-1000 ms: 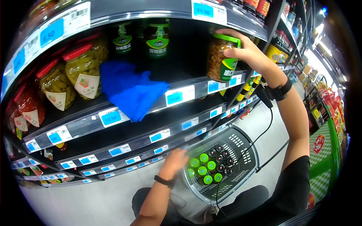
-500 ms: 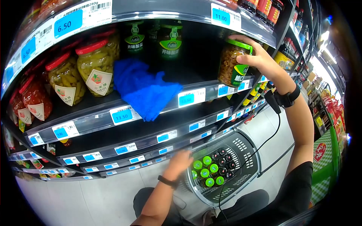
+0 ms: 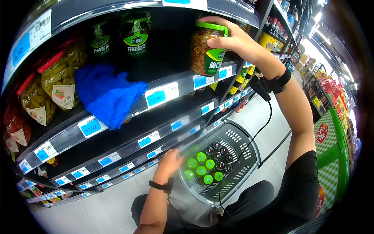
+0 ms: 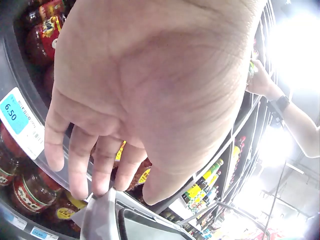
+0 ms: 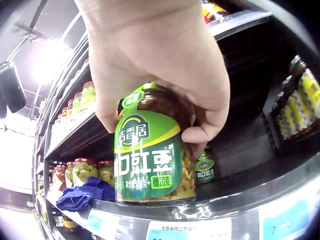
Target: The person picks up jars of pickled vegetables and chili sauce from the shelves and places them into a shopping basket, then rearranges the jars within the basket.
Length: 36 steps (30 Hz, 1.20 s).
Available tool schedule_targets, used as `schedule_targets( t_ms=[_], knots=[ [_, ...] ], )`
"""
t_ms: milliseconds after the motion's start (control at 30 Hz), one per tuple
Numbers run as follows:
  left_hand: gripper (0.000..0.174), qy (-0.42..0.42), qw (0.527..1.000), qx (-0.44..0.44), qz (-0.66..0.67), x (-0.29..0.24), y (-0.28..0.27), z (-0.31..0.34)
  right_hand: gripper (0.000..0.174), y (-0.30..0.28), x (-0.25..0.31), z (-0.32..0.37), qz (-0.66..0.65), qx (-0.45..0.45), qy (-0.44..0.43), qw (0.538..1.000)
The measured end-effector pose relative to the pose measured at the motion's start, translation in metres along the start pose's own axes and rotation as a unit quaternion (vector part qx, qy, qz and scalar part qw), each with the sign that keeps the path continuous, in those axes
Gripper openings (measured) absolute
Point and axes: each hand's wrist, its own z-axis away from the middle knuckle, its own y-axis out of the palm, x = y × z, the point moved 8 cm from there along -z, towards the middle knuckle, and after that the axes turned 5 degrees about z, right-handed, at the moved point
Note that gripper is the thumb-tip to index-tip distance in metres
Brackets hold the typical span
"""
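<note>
At the right end of the upper shelf, my right hand [image 3: 243,43] [image 5: 160,55] grips a glass jar [image 3: 200,50] [image 5: 150,160] around its green-lidded top, thumb on one side. The jar stands upright at the shelf's front edge, brown food visible inside. Lower down, my left hand [image 3: 168,163] [image 4: 145,90] is beside the grey shopping basket [image 3: 254,146]; its fingers hang fairly straight, tips at the basket's rim [image 4: 100,215] in the left wrist view. Whether they touch it is unclear. Several green-lidded jars [image 3: 201,170] and dark-lidded jars [image 3: 218,156] stand in the basket.
A blue cloth [image 3: 109,93] [image 5: 82,195] hangs over the shelf edge, left of the held jar. Red-lidded jars [image 3: 62,84] stand farther left, with green-labelled jars [image 3: 135,39] deeper on the shelf. A black cable [image 3: 261,134] runs down across the basket.
The head view has shifted, so the shelf, basket and both hands appear farther left. My right hand keeps its grip on the jar, and my left hand stays beside the basket.
</note>
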Motion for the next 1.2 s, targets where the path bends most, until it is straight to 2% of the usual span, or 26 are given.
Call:
schedule_targets(
  t_ms=[167,367,433,800,933,1200],
  knots=[
    [0.041,0.003,1.0,-0.003,-0.004,0.0,0.002,0.001,0.081,0.001,0.001,0.001,-0.01,0.011,0.021,1.0],
    [0.042,-0.01,1.0,0.008,-0.006,-0.001,0.0,0.0,0.078,-0.001,-0.001,-0.001,0.01,0.006,-0.013,1.0],
    [0.043,-0.022,0.999,0.033,-0.005,0.0,0.002,0.0,0.077,-0.001,-0.001,-0.002,0.002,0.006,-0.013,1.0],
    [0.041,-0.029,0.999,0.034,0.024,0.003,0.003,-0.001,0.077,0.0,0.0,-0.005,0.03,-0.013,-0.022,0.999],
    [0.041,0.005,1.0,-0.005,0.01,0.003,0.001,-0.001,0.082,-0.001,0.002,-0.006,0.036,-0.016,0.014,0.999],
    [0.04,0.0,1.0,0.005,0.017,0.01,0.005,-0.005,0.092,-0.002,0.005,-0.023,0.101,-0.08,0.077,0.989]
  ],
)
